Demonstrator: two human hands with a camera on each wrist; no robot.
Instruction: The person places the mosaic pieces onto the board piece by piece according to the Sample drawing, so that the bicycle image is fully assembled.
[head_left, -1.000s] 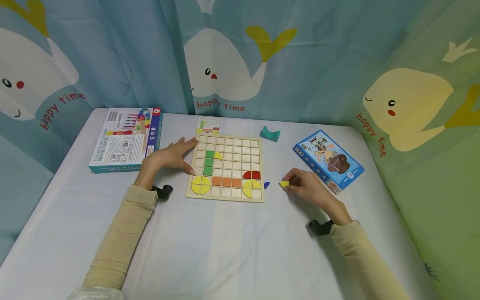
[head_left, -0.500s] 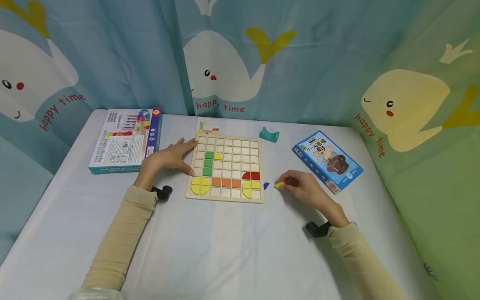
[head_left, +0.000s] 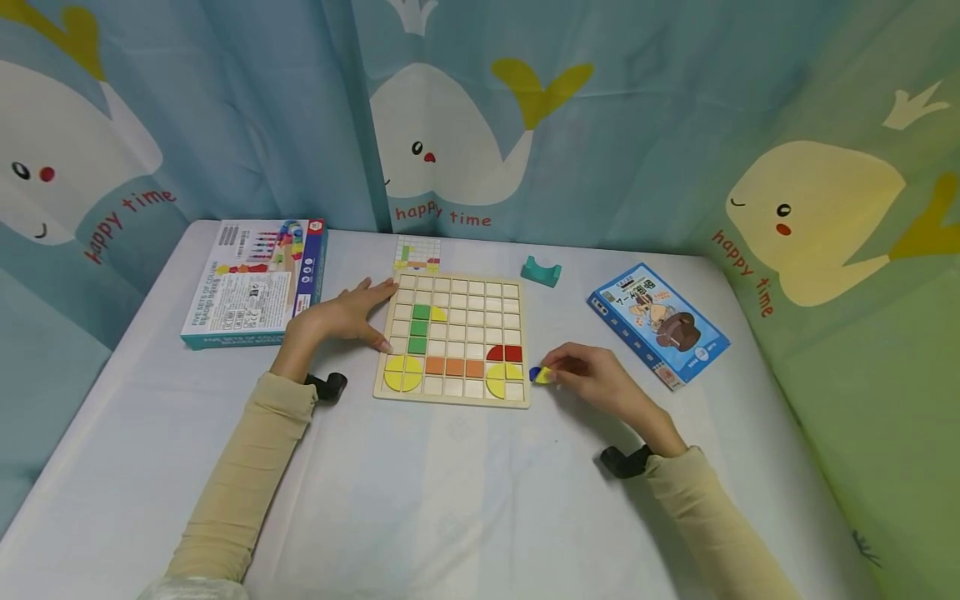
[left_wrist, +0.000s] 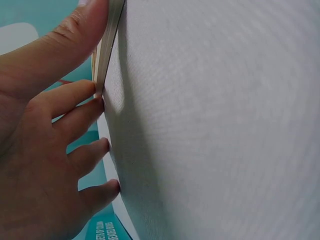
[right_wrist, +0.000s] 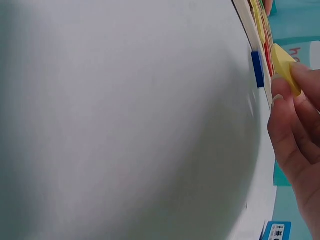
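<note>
A wooden grid board [head_left: 456, 402] lies on the table, with green, orange, red and yellow pieces set in some of its squares. My left hand [head_left: 341, 318] rests at the board's left edge, fingers spread and thumb touching the near part of that edge. Between thumb and fingers, my right hand [head_left: 596, 377] pinches a yellow quarter-circle piece [right_wrist: 284, 65] just off the board's right side. Beside that edge lies a blue piece [right_wrist: 257, 69], partly covered by the yellow one in the head view. One lower-right square shows bare wood next to three yellow quarters.
A small pattern card [head_left: 417, 252] lies behind the board. Farther right stands a teal curved block [head_left: 541, 271]. A boxed bead set [head_left: 255, 283] lies at left, and a blue game box [head_left: 660, 325] lies at right. A curtain hangs behind the table.
My right hand has moved left with the yellow piece, from open table to right over the blue piece by the board. The left hand stays at the board's edge.
</note>
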